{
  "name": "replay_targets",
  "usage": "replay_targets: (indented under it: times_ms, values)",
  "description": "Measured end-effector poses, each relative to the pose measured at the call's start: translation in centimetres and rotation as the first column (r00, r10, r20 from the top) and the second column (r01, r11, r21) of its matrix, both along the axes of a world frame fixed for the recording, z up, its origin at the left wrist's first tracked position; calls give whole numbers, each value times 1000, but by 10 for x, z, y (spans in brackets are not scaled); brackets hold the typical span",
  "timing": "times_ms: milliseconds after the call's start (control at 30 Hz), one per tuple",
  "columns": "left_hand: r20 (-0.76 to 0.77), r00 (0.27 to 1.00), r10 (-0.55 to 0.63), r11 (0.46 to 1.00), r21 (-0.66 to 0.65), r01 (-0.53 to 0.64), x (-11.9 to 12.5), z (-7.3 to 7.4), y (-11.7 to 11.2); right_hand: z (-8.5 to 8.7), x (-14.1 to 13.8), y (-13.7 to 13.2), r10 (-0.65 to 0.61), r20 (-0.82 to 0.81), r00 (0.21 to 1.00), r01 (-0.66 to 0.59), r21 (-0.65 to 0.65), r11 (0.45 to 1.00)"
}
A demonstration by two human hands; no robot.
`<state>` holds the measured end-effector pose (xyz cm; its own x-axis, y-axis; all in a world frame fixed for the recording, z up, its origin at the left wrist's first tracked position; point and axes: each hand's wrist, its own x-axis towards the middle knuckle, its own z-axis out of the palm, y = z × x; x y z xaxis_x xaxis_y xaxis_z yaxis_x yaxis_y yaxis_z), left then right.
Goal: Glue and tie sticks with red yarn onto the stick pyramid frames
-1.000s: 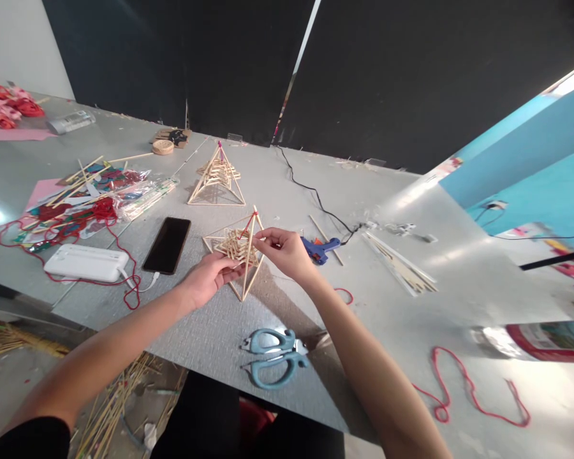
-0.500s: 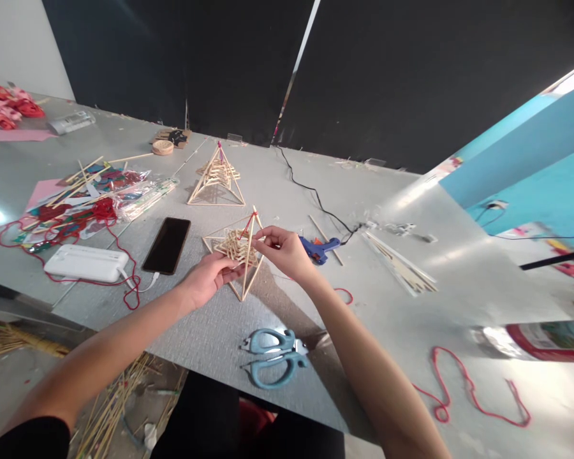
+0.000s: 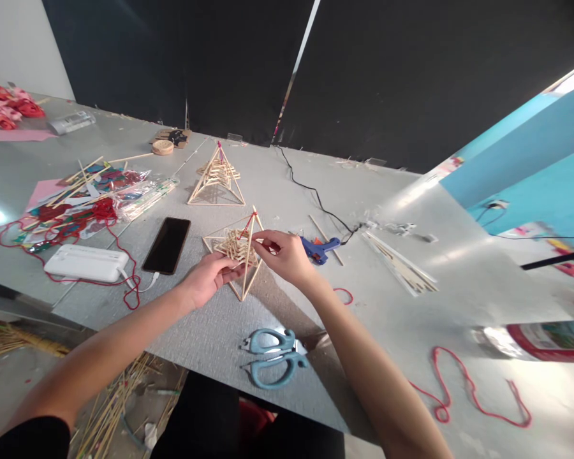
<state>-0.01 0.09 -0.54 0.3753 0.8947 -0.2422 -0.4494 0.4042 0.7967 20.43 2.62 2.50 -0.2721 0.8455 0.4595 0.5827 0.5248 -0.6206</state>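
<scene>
A small pyramid of thin wooden sticks [image 3: 240, 250] with red thread at its tip is held just above the grey table [image 3: 210, 331]. My left hand [image 3: 209, 277] grips its lower sticks from the left, fingers closed. My right hand [image 3: 287, 256] pinches something thin at the pyramid's right side, near the tip; a red thread seems to run from there. A second, finished stick pyramid [image 3: 217, 176] stands farther back on the table.
Blue scissors [image 3: 272, 354] lie near the front edge. A black phone [image 3: 167, 244] and a white power bank [image 3: 87, 262] lie left. A blue glue gun [image 3: 318, 247] with a black cable, loose sticks [image 3: 402, 266], red yarn [image 3: 469, 389] and craft packets [image 3: 95, 191] surround the hands.
My right hand has shifted slightly down and left along the pyramid's right side. My left hand and the pyramid stay where they were.
</scene>
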Motion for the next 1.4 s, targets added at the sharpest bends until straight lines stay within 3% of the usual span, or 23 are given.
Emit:
replay_targets:
  times_ms: [300,533,700,900,1067,1233,1400]
  values:
    - [32,999,-11,1000,9,11,0,-1,1,1,6,-5,41,239,970,-100,240,966]
    - [28,1000,-13,1000,2,13,0,-1,2,-4,16,-1,-88,522,848,-220,499,838]
    - [45,999,-10,1000,-1,10,0,-3,3,-5,20,1,-144,593,792,-262,543,798]
    - [72,997,1,1000,-18,0,0,-2,4,-9,25,3,-127,571,811,-285,576,766]
    - [78,997,16,1000,-22,-15,0,1,3,-14,24,5,-87,497,864,-229,540,810]
    - [77,997,-4,1000,5,3,0,-2,3,-15,19,3,-10,288,958,-125,444,887]
    - [43,999,-33,999,19,32,-1,-4,5,-10,17,3,-1,105,994,-31,308,951]
